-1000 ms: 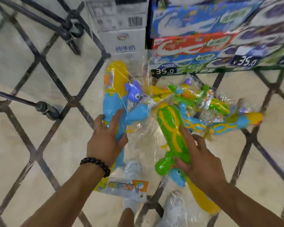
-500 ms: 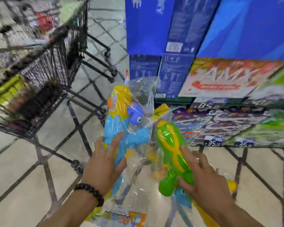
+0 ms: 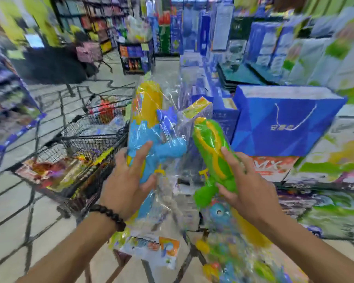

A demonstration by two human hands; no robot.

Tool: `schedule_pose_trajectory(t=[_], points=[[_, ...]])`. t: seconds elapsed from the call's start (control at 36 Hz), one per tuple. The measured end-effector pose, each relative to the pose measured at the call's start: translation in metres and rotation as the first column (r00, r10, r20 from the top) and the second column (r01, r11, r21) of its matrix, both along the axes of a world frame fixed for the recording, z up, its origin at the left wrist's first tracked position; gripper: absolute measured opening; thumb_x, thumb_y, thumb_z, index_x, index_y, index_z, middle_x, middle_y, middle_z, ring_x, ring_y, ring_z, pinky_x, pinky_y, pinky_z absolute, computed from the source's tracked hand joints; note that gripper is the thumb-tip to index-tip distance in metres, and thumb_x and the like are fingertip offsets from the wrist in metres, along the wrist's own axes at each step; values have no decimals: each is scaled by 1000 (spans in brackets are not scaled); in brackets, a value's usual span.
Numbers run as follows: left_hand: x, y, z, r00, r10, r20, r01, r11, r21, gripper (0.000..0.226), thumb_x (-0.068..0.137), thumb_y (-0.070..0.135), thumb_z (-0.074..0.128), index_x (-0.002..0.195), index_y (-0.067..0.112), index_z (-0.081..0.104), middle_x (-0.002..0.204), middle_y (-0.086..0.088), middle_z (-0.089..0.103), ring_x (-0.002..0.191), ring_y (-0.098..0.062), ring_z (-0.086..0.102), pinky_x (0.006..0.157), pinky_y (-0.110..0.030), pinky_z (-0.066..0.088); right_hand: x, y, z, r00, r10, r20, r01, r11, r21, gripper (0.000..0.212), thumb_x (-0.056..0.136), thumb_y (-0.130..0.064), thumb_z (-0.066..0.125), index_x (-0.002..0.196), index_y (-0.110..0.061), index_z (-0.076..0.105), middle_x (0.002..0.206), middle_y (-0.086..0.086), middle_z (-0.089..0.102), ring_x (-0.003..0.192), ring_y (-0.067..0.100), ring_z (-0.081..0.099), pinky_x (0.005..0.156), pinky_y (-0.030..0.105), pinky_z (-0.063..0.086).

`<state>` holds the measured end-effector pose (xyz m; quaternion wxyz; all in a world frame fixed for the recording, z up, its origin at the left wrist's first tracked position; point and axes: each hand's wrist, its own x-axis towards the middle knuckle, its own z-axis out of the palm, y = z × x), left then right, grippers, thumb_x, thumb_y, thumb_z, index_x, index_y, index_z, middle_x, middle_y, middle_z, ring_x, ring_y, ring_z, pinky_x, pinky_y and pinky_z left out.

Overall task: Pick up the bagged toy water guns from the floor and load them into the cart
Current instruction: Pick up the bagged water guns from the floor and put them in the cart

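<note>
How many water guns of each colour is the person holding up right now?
Blue and yellow gun, in the left hand: 1
Green and yellow gun, in the right hand: 1
Total: 2

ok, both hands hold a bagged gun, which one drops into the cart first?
Left, probably. The left hand grips the blue-and-yellow water gun right beside the cart. The right hand with the green water gun would have to cross over.
</note>
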<state>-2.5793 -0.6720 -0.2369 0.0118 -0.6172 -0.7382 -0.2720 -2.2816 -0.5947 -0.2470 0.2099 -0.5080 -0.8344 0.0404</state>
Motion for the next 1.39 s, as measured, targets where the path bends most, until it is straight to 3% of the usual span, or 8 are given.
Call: schedule_pose_trajectory(t=[0.22,0.44,0.64,0.75,0.86,1.08,1.22,1.39], points=[[14,-52,53,989,144,-41,-138,984,111,82,85,56,61,152,59,15,148,-11,27,82,-40,66,63,-40,52,0,-1,44,985,150,-84,-141,985,99,101,77,-63,65,159,-54,7,146,-8,38,73,30,70,49,32,43],[35,-149,61,922,385,-53,-375,917,131,87,86,49,71,152,60,14,145,-2,26,81,-26,63,58,-28,43,-22,-24,36,914,350,-205,-351,936,32,104,79,-58,71,158,-57,3,146,-9,37,85,36,70,60,47,56],[46,-280,55,792,609,-52,-606,793,58,83,82,53,60,151,62,14,148,-4,25,89,-34,65,59,-36,53,-93,-95,30,800,554,-229,-569,822,3,109,78,-57,75,157,-58,1,152,-9,37,116,33,66,70,52,54],[40,-377,56,684,729,-7,-726,683,78,90,82,48,67,148,68,9,145,-1,22,99,-37,65,70,-48,59,-144,-160,34,674,695,-250,-720,694,-8,108,79,-56,74,157,-57,-1,148,-7,40,105,36,67,65,46,53],[36,-478,55,569,821,-37,-815,570,105,89,80,54,62,148,68,7,141,0,26,88,-36,66,61,-34,48,-194,-243,39,569,774,-279,-805,593,5,107,78,-54,74,158,-57,2,148,-8,38,115,31,64,65,42,52],[16,-699,43,332,943,-29,-938,333,97,92,83,53,64,150,67,3,152,-9,23,86,-38,65,61,-41,57,-301,-445,42,386,855,-347,-914,405,-19,107,78,-52,78,157,-56,7,157,-7,37,139,21,46,95,53,50],[10,-833,33,186,982,-31,-978,188,90,92,86,49,70,151,65,7,159,-9,16,114,-41,61,75,-47,60,-357,-575,31,307,876,-372,-949,311,-49,107,75,-59,77,155,-61,5,144,-3,45,124,27,56,82,49,51],[7,-949,25,79,996,-37,-995,81,53,89,86,50,71,153,59,13,145,-4,24,94,-39,64,65,-37,54,-401,-696,17,233,888,-396,-972,214,-93,106,75,-63,76,153,-65,3,141,-5,46,116,27,62,72,45,48]])
